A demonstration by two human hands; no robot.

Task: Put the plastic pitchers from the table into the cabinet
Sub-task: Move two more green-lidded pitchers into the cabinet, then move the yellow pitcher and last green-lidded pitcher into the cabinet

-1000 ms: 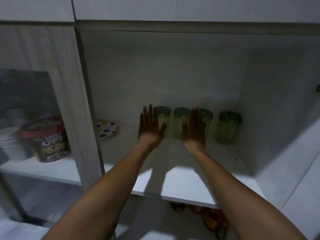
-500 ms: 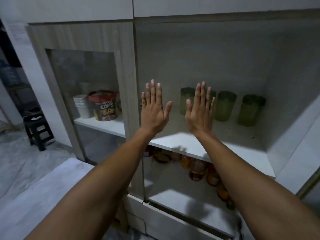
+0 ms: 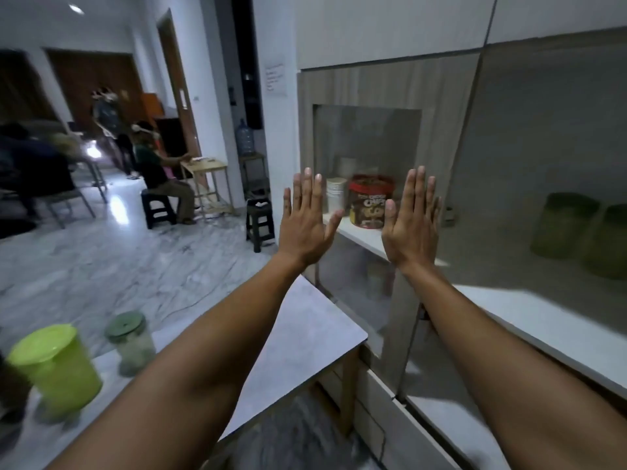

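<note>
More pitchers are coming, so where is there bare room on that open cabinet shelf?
The shelf is bare along its front, ahead of the green pitchers crowding the back right. Both hands are empty.

Both forearms stretch forward, wrists straight. The left hand (image 3: 305,225) and right hand (image 3: 412,228) are raised side by side, backs showing, fingers spread and pointing up, holding nothing, apart.

Two pitchers (image 3: 54,369) (image 3: 130,344) on the table (image 3: 298,337) — two (image 3: 563,225) (image 3: 610,245) on the shelf (image 3: 543,320) — two hands (image 3: 305,225) (image 3: 410,225).
</note>
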